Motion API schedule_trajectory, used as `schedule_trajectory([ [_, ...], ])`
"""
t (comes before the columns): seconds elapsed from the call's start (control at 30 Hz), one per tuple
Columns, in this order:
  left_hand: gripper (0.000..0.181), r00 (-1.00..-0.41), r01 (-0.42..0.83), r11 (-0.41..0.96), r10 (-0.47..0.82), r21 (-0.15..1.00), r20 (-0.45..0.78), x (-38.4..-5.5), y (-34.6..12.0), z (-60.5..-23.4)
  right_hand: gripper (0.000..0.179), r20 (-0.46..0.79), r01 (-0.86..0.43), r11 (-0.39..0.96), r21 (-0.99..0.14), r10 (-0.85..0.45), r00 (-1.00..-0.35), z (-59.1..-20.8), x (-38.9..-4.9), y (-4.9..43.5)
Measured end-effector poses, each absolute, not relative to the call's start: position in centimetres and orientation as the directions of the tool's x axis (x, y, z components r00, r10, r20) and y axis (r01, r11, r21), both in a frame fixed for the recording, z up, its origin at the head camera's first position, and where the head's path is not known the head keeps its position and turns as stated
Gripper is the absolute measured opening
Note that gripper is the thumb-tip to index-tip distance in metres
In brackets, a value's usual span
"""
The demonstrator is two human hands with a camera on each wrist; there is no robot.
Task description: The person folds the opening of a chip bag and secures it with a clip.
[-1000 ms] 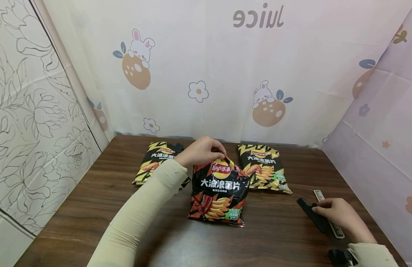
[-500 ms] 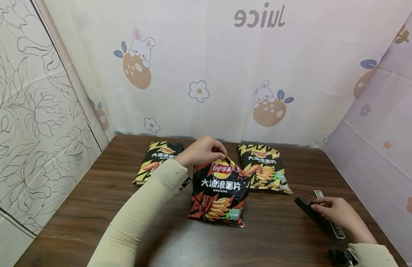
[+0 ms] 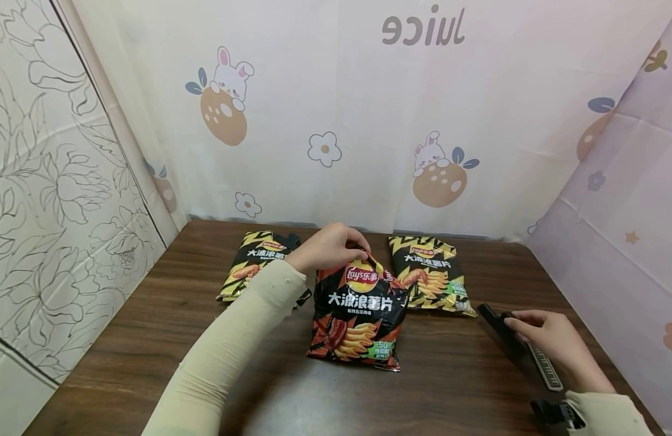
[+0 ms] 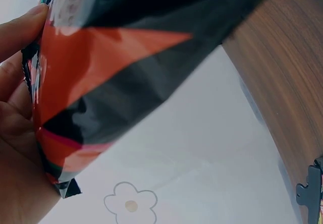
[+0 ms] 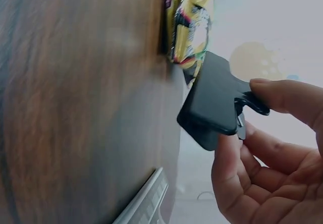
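Observation:
A red and black chip bag (image 3: 360, 318) stands upright mid-table, its top corner folded over. My left hand (image 3: 332, 247) pinches that top between thumb and fingers. In the left wrist view the bag (image 4: 121, 77) fills the upper part, with the left hand (image 4: 22, 118) along its edge. On the right, my right hand (image 3: 556, 345) pinches a long black bag clip (image 3: 499, 324) by its handles. The right wrist view shows the clip (image 5: 212, 93) raised above the tabletop, nothing between its jaws, thumb (image 5: 287, 98) on one handle and fingers on the other.
A yellow and black chip bag (image 3: 249, 263) lies at the back left, with a black clip (image 3: 288, 240) at its edge, partly hidden by my left arm. Another yellow bag (image 3: 428, 275) lies back right. A pale slotted strip (image 3: 548, 370) lies beneath my right hand. Curtains border the table.
My right hand has lifted the black clip off the table and moved it slightly forward and left. The left hand and its chip bag have stayed in place.

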State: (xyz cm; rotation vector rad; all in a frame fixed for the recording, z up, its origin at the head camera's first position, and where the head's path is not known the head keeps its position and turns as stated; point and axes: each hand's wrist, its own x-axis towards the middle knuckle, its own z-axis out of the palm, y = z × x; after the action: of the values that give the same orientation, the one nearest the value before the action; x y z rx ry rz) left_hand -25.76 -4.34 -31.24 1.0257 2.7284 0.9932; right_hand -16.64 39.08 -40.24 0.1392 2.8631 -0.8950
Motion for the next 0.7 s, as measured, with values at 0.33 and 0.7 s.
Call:
schedule_trajectory([
  [0.33,0.012,-0.775,0.574,0.574,0.611,0.584,0.161,-25.7,-4.3,-31.2,0.074,-0.066,0.085,0.810,-0.581,0.057,-0.996,-38.8,-16.6,37.3],
  [0.7,0.012,-0.772,0.576,0.569,0.615,0.587,0.161,-25.7,-4.3,-31.2,0.065,0.067,-0.032,0.781,-0.623,0.012,-0.998,-36.8,-17.1,34.0],
])
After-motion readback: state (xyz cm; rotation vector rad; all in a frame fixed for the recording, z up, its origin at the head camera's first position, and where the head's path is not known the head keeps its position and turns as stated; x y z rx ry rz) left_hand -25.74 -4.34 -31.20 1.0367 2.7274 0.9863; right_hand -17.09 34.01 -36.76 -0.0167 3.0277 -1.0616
